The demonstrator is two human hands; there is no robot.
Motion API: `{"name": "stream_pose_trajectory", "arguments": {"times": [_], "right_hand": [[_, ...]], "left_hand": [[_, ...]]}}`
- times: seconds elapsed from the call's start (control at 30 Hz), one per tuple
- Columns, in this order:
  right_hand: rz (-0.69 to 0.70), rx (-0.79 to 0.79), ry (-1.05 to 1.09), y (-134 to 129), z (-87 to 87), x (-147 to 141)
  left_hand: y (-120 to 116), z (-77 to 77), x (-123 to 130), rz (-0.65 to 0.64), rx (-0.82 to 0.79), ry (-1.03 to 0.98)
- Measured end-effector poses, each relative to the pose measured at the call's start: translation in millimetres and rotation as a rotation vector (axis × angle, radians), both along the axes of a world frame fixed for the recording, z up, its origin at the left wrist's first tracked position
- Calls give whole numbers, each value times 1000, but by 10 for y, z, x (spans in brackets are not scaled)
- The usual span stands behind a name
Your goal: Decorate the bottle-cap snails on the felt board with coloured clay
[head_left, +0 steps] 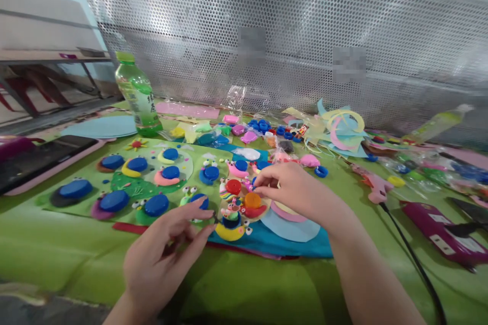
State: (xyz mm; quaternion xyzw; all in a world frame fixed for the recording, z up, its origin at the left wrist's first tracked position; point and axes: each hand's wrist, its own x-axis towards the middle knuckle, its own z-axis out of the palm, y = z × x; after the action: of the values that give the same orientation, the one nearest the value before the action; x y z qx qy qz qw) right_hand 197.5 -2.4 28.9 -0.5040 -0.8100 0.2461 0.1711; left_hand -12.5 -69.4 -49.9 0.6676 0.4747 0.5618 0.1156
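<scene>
My left hand (168, 246) hovers at the lower edge of the craft board, thumb and fingers apart, beside a yellow clay snail (230, 232) with googly eyes and an open dark blue cap. Small colourful clay figures (231, 209) stand in that cap. My right hand (292, 183) reaches in from the right with fingertips pinched together near an orange bottle cap (252, 200) on a red clay body; whatever they grip is hidden. Close by sits a red cap (233, 186) on a striped body. Blue-capped clay snails (156, 205) cover the light green sheet (147, 150).
A green drink bottle (138, 96) stands at the back left, near a tablet (46, 160). Clay packets (249, 136), loose blue caps (259, 126) and paper scraps (345, 129) lie behind. At right are a pink glue gun (375, 188), its cord, and a purple box (444, 231).
</scene>
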Motion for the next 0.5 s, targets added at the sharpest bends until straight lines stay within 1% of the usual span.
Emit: {"name": "stream_pose_trajectory", "arguments": {"times": [0.07, 0.17, 0.3, 0.5], "right_hand": [[-19, -7, -8, 9, 0, 0], [43, -11, 33, 3, -19, -13], [156, 22, 80, -13, -55, -26], [187, 62, 95, 6, -87, -41]], "left_hand": [[14, -19, 14, -4, -58, -21], [26, -42, 14, -1, -136, -61], [16, -49, 6, 25, -164, -49], [9, -72, -18, 29, -221, -65]]}}
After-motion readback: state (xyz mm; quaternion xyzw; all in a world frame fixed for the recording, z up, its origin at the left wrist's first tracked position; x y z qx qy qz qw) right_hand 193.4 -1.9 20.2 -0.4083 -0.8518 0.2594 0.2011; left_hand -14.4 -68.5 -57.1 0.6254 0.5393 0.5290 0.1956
